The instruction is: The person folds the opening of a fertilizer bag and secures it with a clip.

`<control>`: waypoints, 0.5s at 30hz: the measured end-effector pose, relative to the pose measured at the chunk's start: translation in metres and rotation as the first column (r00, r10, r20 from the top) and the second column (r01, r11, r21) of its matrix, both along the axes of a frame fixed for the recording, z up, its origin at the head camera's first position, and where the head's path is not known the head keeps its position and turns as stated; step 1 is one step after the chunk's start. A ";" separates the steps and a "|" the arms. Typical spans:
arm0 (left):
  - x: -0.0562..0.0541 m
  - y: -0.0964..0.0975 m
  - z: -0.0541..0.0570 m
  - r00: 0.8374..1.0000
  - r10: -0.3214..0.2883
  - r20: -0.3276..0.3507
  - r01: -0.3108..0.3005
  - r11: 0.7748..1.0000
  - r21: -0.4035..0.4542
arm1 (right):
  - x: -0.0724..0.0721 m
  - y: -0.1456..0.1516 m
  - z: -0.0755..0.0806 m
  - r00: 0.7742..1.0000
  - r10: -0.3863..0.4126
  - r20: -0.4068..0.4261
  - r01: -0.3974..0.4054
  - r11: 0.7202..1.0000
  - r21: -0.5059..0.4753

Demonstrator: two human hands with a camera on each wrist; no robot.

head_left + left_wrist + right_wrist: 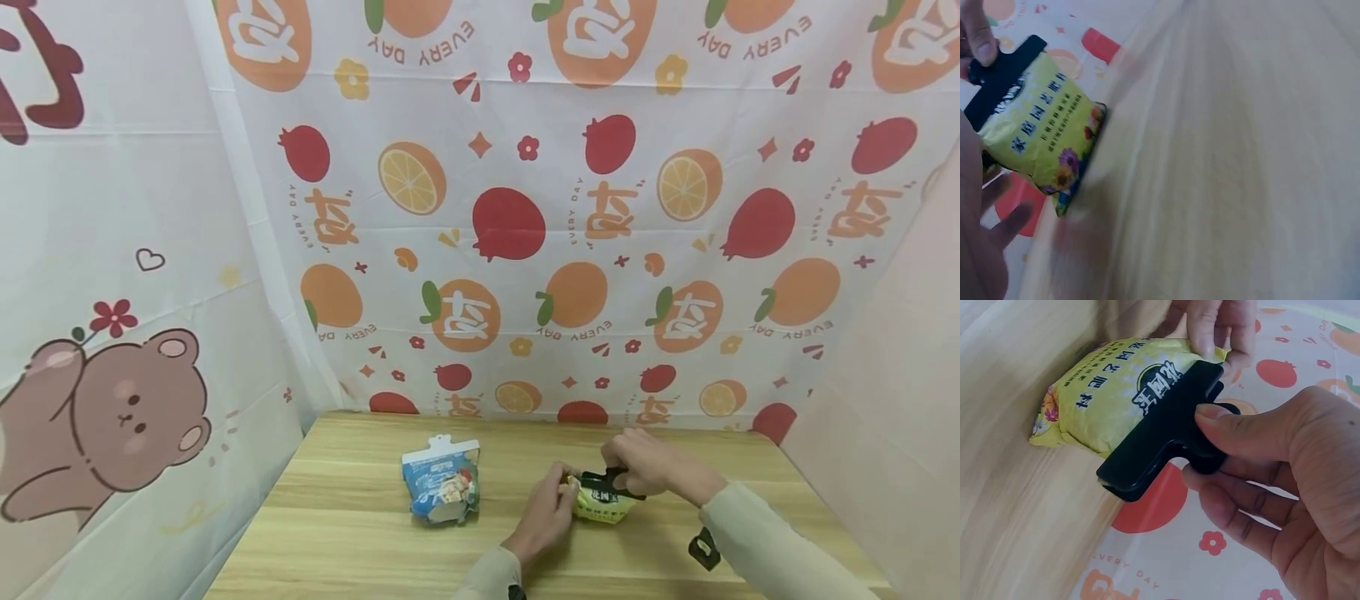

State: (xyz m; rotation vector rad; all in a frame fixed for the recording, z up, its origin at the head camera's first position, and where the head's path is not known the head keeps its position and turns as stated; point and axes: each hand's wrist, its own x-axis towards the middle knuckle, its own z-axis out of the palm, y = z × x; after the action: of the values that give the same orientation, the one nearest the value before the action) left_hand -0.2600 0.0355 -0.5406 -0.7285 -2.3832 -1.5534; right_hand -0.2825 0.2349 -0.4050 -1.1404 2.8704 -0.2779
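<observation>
A yellow bag of plant fertilizer [602,510] stands on the table with its top edge in a wide black clip [1163,434]. My right hand [648,465] pinches the clip's handles, thumb on one side and fingers on the other. At the bag's upper corner, my left hand [1219,328] pinches the yellow wrapping beside one end of the clip. The left wrist view shows the bag's printed front [1047,125], flowers along its lower part, and part of the left hand [982,225] at the frame's edge.
To the left on the wooden table [337,533] lies a blue bag [441,492] with a white clip [440,450] along its top. Fruit-printed cloth [510,292] hangs behind the table's far edge. A bear-printed cloth [135,408] hangs at the left.
</observation>
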 end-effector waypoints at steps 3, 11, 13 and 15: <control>-0.002 -0.001 -0.002 0.975 0.069 -0.213 -0.083 0.995 -0.056 | 0.001 0.002 -0.001 1.000 -0.001 0.003 0.001 1.000 -0.017; -0.006 0.000 0.000 0.889 0.109 -0.444 -0.131 0.991 -0.020 | 0.002 0.004 0.001 1.000 0.013 -0.011 -0.013 1.000 -0.020; -0.007 0.000 0.001 0.888 0.121 -0.444 -0.134 0.991 0.003 | 0.002 0.003 0.001 1.000 0.020 -0.009 -0.020 1.000 -0.016; -0.006 0.001 0.001 0.881 0.147 -0.449 -0.152 0.988 0.024 | 0.002 0.002 0.000 1.000 0.025 -0.009 -0.025 1.000 -0.014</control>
State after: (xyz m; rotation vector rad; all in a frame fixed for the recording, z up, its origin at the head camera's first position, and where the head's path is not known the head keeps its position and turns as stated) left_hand -0.2663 0.0360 -0.5393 -0.7846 -2.0485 -1.1553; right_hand -0.2802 0.2374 -0.4047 -1.1817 2.8643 -0.2935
